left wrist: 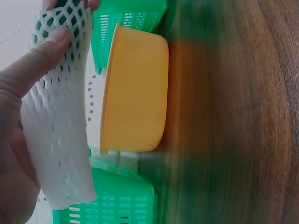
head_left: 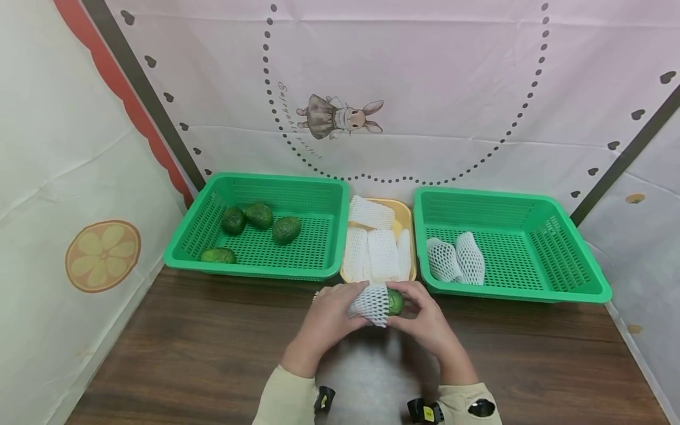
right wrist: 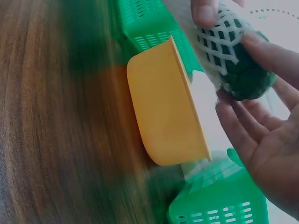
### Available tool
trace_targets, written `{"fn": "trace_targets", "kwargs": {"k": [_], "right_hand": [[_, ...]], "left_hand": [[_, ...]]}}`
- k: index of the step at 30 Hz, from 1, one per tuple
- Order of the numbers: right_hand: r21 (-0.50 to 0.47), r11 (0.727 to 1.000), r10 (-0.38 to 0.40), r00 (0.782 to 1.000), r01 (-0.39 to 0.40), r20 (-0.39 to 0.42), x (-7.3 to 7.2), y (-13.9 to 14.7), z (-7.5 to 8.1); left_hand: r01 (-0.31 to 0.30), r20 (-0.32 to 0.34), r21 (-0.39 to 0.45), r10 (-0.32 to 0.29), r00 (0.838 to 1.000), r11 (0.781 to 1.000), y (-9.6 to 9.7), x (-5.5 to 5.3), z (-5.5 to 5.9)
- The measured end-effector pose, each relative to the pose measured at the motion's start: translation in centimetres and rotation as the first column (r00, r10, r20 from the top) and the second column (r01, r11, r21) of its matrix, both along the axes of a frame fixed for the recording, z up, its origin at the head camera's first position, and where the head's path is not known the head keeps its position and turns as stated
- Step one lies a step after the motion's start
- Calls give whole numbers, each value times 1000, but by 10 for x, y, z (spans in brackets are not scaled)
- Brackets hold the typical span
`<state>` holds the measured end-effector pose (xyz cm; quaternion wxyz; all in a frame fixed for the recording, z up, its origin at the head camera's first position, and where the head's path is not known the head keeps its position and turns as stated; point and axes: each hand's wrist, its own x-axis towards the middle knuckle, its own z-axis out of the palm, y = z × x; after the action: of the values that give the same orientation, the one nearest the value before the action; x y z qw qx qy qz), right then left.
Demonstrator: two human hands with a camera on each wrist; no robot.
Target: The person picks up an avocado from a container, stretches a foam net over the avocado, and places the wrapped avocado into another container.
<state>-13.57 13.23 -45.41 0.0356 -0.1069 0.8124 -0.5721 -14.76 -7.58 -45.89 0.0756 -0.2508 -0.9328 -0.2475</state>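
Note:
Above the table's front half, my left hand [head_left: 330, 314] grips a white foam net sleeve [head_left: 369, 303], thumb pressed along its side. A green avocado [head_left: 395, 301] sits partly inside the sleeve, its bare end sticking out on the right. The fingertips and thumb of my right hand [head_left: 427, 319] hold that bare end and the sleeve's stretched edge. In the right wrist view the dark avocado [right wrist: 247, 80] shows through the open mesh. Seen from the left wrist, the sleeve's other end [left wrist: 65, 182] hangs long and slack beside the palm.
At the back left, a green basket [head_left: 265, 275] holds several avocados [head_left: 286, 229]. A yellow tub [head_left: 402, 211] with flat foam sleeves [head_left: 382, 254] stands in the middle. The right green basket [head_left: 531, 295] contains two sleeved pieces [head_left: 470, 260]. Printed cloth walls surround the wooden table [head_left: 212, 342].

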Motion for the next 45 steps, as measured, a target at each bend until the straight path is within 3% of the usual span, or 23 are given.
{"fn": "trace_targets", "kwargs": {"k": [3,8,16,20,27,35,40,45], "right_hand": [[-41,999,1,1000,-1,9,1,4,1],[-156,986,-51,996,61,71,2,12,1],[-186,980,-63,995,75,73,0,10,-3],[-187,980,-58,995,72,79,-1,6,-6],[-174,975,-116,983,141,145,-1,-1,-7],[-166,972,-150,981,169,123,-2,-6,-10],[-93,986,-128,987,137,94,1,2,-1],[-103,975,-189,980,195,60,0,17,14]], "left_hand": [[-14,-7,-11,14,1000,1000,-1,0,0],[-30,-17,-14,30,999,999,-3,-1,0],[17,-50,-47,-20,999,999,3,-3,0],[30,-74,-70,-36,997,997,6,-2,1],[70,-131,-84,-81,988,994,16,-2,1],[91,-181,-120,-112,977,989,24,0,1],[103,-155,-108,-119,981,989,24,3,2],[131,-162,-86,-143,976,988,24,5,6]]}}
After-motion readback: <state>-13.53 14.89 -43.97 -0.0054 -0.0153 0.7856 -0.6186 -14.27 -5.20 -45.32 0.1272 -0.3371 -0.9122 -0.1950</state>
